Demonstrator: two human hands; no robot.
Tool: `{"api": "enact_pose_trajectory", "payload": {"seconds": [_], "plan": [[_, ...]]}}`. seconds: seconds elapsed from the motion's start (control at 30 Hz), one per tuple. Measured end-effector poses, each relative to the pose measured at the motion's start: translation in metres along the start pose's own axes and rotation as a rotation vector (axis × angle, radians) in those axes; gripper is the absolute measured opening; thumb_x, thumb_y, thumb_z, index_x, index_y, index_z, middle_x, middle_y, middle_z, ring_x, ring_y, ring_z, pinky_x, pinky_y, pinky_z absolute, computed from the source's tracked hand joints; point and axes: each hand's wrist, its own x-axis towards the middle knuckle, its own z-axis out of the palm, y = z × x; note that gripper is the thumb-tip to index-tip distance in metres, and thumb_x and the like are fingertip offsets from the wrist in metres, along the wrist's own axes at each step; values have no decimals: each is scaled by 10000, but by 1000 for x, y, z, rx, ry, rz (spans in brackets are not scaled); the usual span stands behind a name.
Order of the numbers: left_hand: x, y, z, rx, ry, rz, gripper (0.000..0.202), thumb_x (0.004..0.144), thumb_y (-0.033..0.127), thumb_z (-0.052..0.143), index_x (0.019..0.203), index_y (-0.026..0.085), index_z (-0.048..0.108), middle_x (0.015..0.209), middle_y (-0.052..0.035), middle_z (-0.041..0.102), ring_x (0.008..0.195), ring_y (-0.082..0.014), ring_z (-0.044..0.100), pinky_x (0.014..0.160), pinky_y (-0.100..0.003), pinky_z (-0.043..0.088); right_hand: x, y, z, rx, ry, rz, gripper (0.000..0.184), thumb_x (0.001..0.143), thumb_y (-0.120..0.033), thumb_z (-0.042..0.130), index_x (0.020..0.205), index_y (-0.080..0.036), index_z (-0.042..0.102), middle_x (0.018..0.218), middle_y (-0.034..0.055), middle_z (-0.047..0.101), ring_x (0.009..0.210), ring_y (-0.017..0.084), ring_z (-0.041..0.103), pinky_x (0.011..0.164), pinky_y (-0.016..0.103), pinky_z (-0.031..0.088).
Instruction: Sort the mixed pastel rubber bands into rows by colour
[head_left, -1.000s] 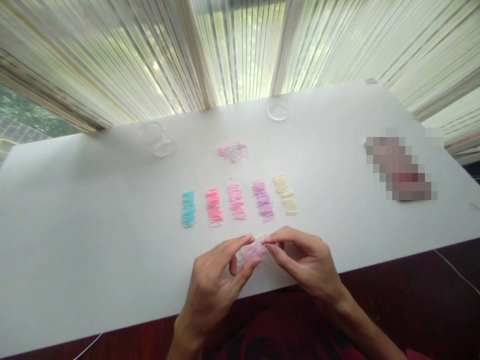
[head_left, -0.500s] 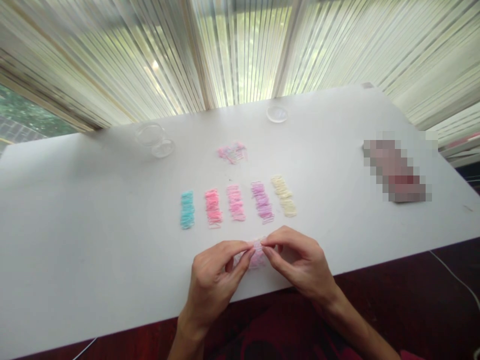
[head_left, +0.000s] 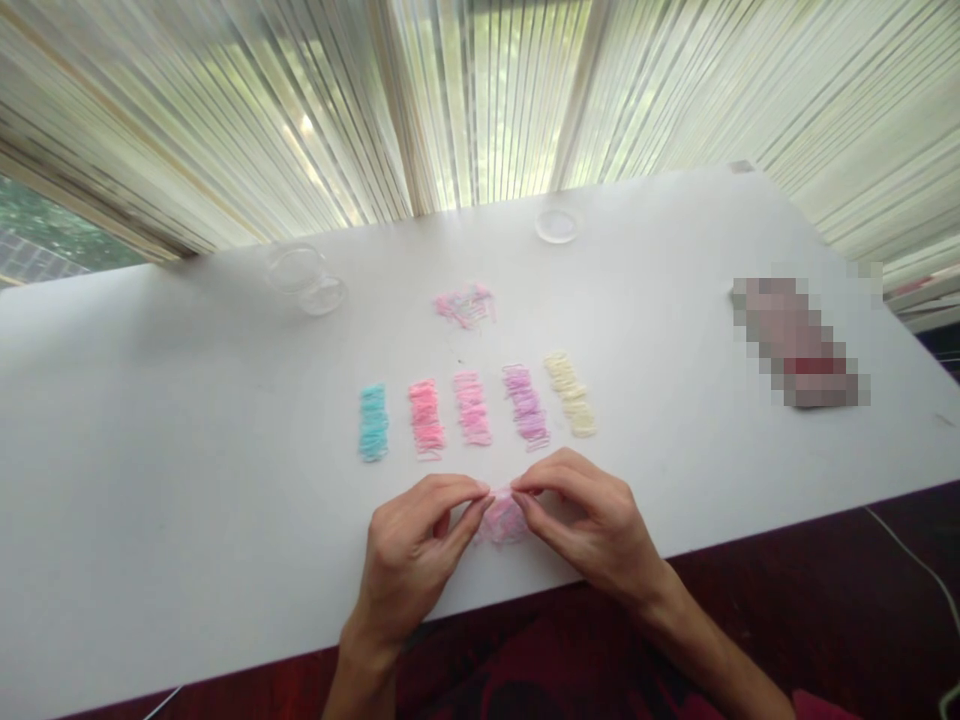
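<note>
Over the near edge of the white table, my left hand [head_left: 420, 540] and my right hand [head_left: 589, 520] face each other, each with thumb and forefinger pinched. A thin pale pink rubber band seems to span the small gap between the fingertips, though it is faint. Just below the fingers lies a loose pile of pink and lilac rubber bands [head_left: 504, 520], partly hidden by the hands. Beyond them, bands are laid out in neat columns: turquoise [head_left: 373, 423], coral pink [head_left: 427, 420], light pink [head_left: 472, 408], purple [head_left: 526, 406] and cream [head_left: 571, 393].
Another tangle of pink and pale bands [head_left: 465, 304] lies behind the columns. Round clear plastic pieces stand at the back left [head_left: 296, 268], and a clear round dish [head_left: 557, 226] at the back centre. A blurred-out pinkish object [head_left: 799, 340] rests at the right. String curtains hang behind the table [head_left: 150, 480].
My hands have drawn slightly apart and shifted a little left, so the pinched fingertips have a wider gap between them and more of the near pile shows. The colour columns look the same.
</note>
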Motion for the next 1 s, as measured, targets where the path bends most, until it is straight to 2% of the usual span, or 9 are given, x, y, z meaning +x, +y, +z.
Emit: {"api": "enact_pose_trajectory", "payload": {"seconds": [0.1,0.23,0.33,0.43,0.5,0.6,0.77,1.0], "plan": [[0,-1,0,9,-13,19,74,926,162,706,981,204,731,897,-41,783,725,-131,725,618,-206,584,0,0,0,-12,6,-3,121,916,-130,679,972,-224,730,857,33,750,785,169,709,730,284,608],[0,1,-3,64,-28,54,103,933,147,696,1013,206,722,918,-35,785,788,-137,739,710,-219,600,0,1,0,-20,-7,-9,125,919,-118,683,980,-219,724,864,32,749,798,166,708,744,280,604],[0,0,-12,144,-25,77,102,942,150,684,1019,204,724,937,-36,786,824,-146,744,759,-232,600,0,2,1,-26,-24,-18,127,922,-115,687,997,-211,723,879,37,747,808,164,704,748,277,599],[1,-7,-27,272,40,55,98,941,160,689,1014,205,736,945,-29,772,809,-139,731,773,-233,586,0,2,0,-24,-33,-8,127,925,-111,684,1000,-207,721,892,41,746,816,165,703,751,277,592],[1,-15,-35,375,102,28,103,936,183,703,1020,213,755,946,-21,753,794,-132,717,757,-228,569,0,1,0,-18,-40,-1,129,927,-103,677,991,-207,720,888,38,746,813,163,702,747,275,586],[2,-26,-42,488,124,9,128,948,224,699,1054,226,770,949,-13,721,752,-116,690,698,-221,534,0,1,-1,-12,-46,4,132,928,-97,671,985,-205,719,883,36,741,807,163,700,740,272,583],[4,-33,-39,567,144,16,148,952,255,704,1075,221,779,915,2,681,661,-85,614,626,-217,482,0,2,-1,-3,-42,5,118,929,-102,673,984,-195,720,882,40,735,803,160,698,733,268,580],[5,-31,-38,580,167,43,181,948,242,713,1116,207,770,889,11,674,625,-72,583,605,-208,468,0,2,-1,6,-50,7,109,933,-102,669,980,-187,719,878,38,729,805,155,693,737,262,575]]}}
